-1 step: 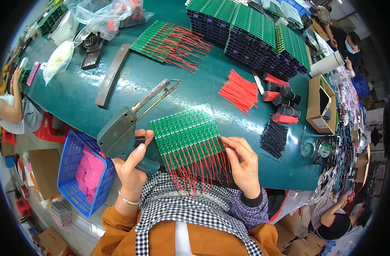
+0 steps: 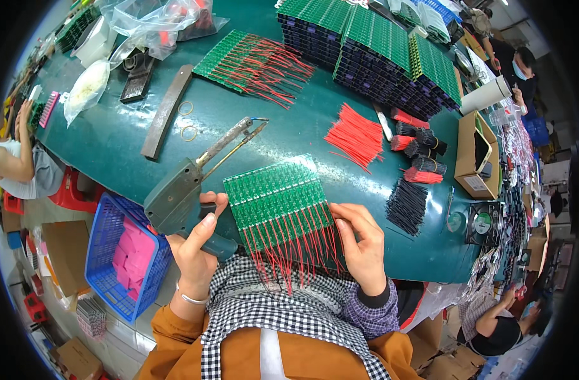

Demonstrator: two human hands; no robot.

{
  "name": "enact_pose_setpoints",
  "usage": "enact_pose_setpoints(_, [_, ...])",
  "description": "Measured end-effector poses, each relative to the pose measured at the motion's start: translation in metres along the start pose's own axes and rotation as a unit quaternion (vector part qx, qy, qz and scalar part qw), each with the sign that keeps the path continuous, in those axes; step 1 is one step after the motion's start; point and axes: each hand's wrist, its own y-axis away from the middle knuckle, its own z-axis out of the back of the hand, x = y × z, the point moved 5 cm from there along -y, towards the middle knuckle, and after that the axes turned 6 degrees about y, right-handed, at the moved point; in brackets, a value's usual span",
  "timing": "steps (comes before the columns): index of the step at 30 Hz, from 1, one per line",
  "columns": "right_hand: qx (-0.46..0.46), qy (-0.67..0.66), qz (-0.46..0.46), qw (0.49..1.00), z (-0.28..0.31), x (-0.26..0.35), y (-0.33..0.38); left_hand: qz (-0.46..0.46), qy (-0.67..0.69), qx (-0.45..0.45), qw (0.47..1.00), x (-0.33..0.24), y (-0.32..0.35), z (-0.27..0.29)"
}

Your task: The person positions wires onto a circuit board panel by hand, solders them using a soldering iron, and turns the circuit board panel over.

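Compared with the earlier frame, nothing had measurably moved: same grip, same panel position, same tool position. The work appeared to sit in a holding phase rather than mid-motion.

Green panel (image 2: 278, 201) of circuit strips lay at centre frame near the lower table (image 2: 289, 133) edge, red wires (image 2: 294, 250) trailing off its near side toward the person's lap.

Left hand (image 2: 197, 247): fingers curled tight round the dark handle of the soldering gun (image 2: 187, 183), thumb lying up along the panel's left edge. Gun tip pointed to upper right, well clear of the panel.

Right hand (image 2: 360, 244): fingers close together and flat, resting along the panel's right edge over the wires; pressing, not pinching.

Elsewhere: loose red wire bundle (image 2: 356, 134) right of centre, black wire bundle (image 2: 406, 204) at right, a second wired panel (image 2: 251, 62) at upper centre, stacked trays (image 2: 371, 54) at top, blue basket (image 2: 121, 253) at lower left.
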Motion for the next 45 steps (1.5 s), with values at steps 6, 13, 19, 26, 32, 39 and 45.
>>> enact_pose_setpoints(6, [-0.016, 0.161, 0.083, 0.983, 0.012, 0.0, 0.006, -0.001, 0.007, 0.002, 1.0, 0.001, -0.002, 0.001])
enact_pose_setpoints(13, [-0.019, 0.195, 0.069, 0.978, 0.019, -0.002, 0.014, 0.005, -0.003, 0.001, 1.0, 0.006, -0.004, 0.001])
enact_pose_setpoints(19, [0.007, 0.176, 0.067, 0.982, 0.022, -0.012, 0.006, 0.009, -0.012, 0.007, 1.0, 0.004, -0.008, 0.012])
enact_pose_setpoints(26, [0.113, 0.231, 0.129, 0.958, 0.028, -0.016, -0.003, 0.008, -0.016, 0.006, 1.0, 0.01, -0.011, 0.011])
enact_pose_setpoints(32, [0.058, 0.327, 0.066, 0.941, 0.085, -0.012, 0.007, 0.006, -0.015, 0.008, 1.0, 0.01, -0.01, 0.013])
enact_pose_setpoints(39, [-0.025, 0.36, -0.004, 0.933, 0.117, -0.036, 0.018, 0.004, -0.006, 0.017, 1.0, 0.009, -0.012, 0.018])
enact_pose_setpoints(45, [-0.042, 0.394, -0.014, 0.918, 0.123, -0.039, 0.019, 0.009, -0.013, -0.005, 1.0, 0.011, -0.012, 0.022])
